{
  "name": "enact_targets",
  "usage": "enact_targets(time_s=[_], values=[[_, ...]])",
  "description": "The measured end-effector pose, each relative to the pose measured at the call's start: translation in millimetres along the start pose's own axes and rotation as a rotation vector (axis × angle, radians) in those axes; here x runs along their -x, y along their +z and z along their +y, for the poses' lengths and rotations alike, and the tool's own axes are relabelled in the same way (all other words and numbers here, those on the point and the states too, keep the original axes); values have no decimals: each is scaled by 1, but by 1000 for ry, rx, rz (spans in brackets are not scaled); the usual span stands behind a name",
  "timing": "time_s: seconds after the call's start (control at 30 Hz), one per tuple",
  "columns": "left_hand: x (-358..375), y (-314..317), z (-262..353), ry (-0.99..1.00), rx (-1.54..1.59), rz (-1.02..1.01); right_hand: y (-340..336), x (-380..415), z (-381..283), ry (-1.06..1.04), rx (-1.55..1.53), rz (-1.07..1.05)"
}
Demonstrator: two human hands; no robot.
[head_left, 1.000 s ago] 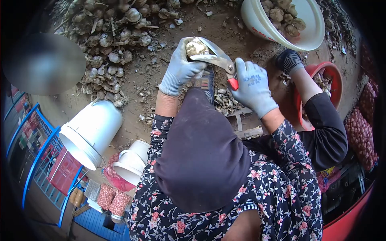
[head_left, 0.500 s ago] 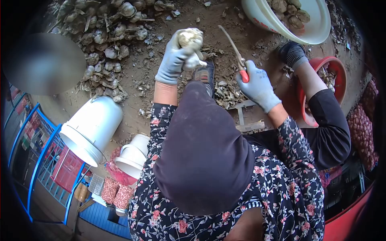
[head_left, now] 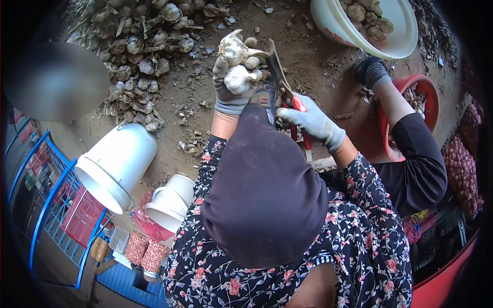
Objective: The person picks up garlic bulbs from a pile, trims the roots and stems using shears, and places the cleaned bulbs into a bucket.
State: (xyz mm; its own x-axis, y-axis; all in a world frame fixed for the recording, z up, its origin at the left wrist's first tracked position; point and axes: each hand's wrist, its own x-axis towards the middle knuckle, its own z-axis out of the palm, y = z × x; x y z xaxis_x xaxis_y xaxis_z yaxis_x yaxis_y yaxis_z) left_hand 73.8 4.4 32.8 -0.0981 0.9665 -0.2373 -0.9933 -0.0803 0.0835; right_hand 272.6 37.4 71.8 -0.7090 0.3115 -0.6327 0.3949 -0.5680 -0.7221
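My left hand (head_left: pixel 228 95), in a grey-white glove, is closed around a couple of garlic bulbs (head_left: pixel 239 79), with small cloves or bulblets among them. A stem reaches right from the upper bulb (head_left: pixel 232 50) to the metal blades of red-handled shears (head_left: pixel 279 69). Those shears are gripped by my gloved right hand (head_left: pixel 316 122), whose fingers wrap the red handles. Below the hands, a shoe (head_left: pixel 265 97) shows partly behind the dark head covering.
A large heap of garlic (head_left: pixel 138 46) lies at upper left. White buckets (head_left: pixel 120 159) stand below it. A white tub (head_left: pixel 334 25) with trimmed bulbs is at upper right, and a red tub (head_left: pixel 436 102) with garlic scraps sits beside the leg. Mesh sacks (head_left: pixel 462 164) line the right edge.
My left hand has turned and moved slightly right, showing the bulbs more openly. The shears have swung in to the left, with their blades now at the upper bulb's stem.
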Motion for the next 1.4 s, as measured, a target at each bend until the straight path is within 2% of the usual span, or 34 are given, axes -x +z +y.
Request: enact_targets(time_s=[0.07,0.13,0.2,0.27,0.33,0.4,0.43,0.47,0.53,0.57,0.67,0.7,0.73,0.8,0.83,0.9,0.93,0.97,1.0,1.07,1.1,1.13,1.2,1.23,1.27,1.33,1.37,1.4], values=[[1,-12,3,27,-36,45,-2,-4,5,27,-57,8],[-1,-17,7,59,-323,120,-4,-5,0,43,-91,33],[-1,-21,0,54,-265,135,-6,-6,0,37,-98,21],[-4,-20,-4,35,-32,150,-4,-6,5,23,-15,89],[-5,-13,-3,-17,31,107,-3,-3,18,68,87,131],[-6,-12,-7,-29,42,171,3,0,22,-125,551,397],[-7,-18,-9,-80,12,144,1,1,10,-28,448,327],[-6,-21,-13,-84,14,146,-1,-2,12,-24,446,330],[-8,-17,-21,-58,-125,208,-11,-16,16,-43,303,200],[-8,-13,-23,-67,-139,217,-13,-19,17,55,223,164],[-13,-26,-25,-88,-253,254,-18,-29,40,23,112,245],[-16,-29,-27,-90,-248,234,-17,-22,16,-49,-51,188],[-20,-29,-27,-120,-248,277,-18,-19,13,-61,-47,183],[-27,-17,-32,-62,-302,248,-27,-15,8,2,-100,178],[-33,2,-33,-34,-454,281,-28,-15,13,41,-208,200],[-57,25,-38,-16,-627,207,-31,-8,20,86,-464,274],[-69,64,-40,-59,-688,98,-34,-7,25,113,-573,296],[-86,82,-48,-40,-843,13,-36,-7,31,113,-572,289],[-100,91,-57,-17,-846,-120,-39,-7,36,137,-578,285],[-128,106,-47,69,-1132,-345,-41,-9,39,160,-582,272],[-134,90,-41,86,-1013,-273,-42,-9,38,150,-588,248],[-153,83,-28,511,-1716,-120,-43,-11,37,138,-595,224],[-169,44,17,441,-1536,592,-42,-14,33,150,-583,235],[-181,-2,61,364,-1856,843,-42,-16,34,163,-575,241],[-183,-37,93,353,-2234,963,-41,-19,35,181,-566,249],[-178,-65,112,-65,-2498,1035,-40,-23,38,191,-586,225],[-176,-79,119,-82,-2496,1042,-38,-26,40,218,-544,235],[-173,-81,122,-127,-2441,958,-36,-29,40,243,-502,241]])
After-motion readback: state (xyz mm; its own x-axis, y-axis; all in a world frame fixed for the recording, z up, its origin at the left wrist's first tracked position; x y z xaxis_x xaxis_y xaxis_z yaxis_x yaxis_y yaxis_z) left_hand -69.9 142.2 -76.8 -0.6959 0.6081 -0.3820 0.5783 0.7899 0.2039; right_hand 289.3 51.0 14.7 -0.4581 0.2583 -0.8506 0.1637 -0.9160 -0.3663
